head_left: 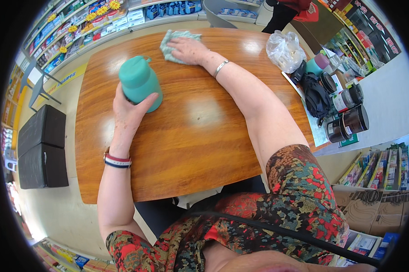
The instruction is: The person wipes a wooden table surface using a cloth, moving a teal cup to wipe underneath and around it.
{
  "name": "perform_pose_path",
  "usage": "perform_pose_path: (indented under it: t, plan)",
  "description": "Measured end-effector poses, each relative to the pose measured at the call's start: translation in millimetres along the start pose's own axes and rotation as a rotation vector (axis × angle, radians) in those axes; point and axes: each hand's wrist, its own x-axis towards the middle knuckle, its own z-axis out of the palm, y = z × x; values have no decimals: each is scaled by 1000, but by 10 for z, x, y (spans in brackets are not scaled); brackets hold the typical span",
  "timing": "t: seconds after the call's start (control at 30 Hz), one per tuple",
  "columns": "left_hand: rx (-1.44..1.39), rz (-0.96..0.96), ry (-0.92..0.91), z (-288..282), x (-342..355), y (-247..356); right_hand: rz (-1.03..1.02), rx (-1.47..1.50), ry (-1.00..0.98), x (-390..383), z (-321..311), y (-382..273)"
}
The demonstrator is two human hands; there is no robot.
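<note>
My left hand [126, 108] is wrapped round the lower body of a teal insulated bottle [138, 79], thumb across its near side. The bottle has its lid on, with a small loop at the top, and leans slightly; I cannot tell whether its base touches the wooden table [200, 149]. At the far edge of the tabletop, my right hand [187, 50] presses down on a crumpled pale green cloth [167, 53]. Its fingers lie bent over the fabric, which sticks out at the left and beyond the fingertips.
A clear plastic bag [284, 49] lies at the table's far right. Beside it stand a teal-and-purple cup [318, 63], a black bag [316, 95] and dark jars [348, 124]. Black stools [42, 147] and a grey chair [41, 86] are at the left. A person [284, 13] stands beyond the table.
</note>
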Motion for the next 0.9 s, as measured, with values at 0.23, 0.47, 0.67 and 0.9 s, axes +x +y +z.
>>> perform_pose_path:
  t: [0.23, 0.47, 0.67, 0.9]
  plan:
    - [-50, -73, -16, 4, -45, 131, 526, -129, -27, -409, -79, 1466]
    - [-31, -80, 9, -70, -101, 155, 935, -81, 37, -790, -228, 2247]
    - [-27, -104, -44, -29, -74, 173, 945, -146, 70, -993, -140, 2757]
    - [-26, -68, -17, 8, -42, 141, 926, -130, 2, -1124, -292, 2218]
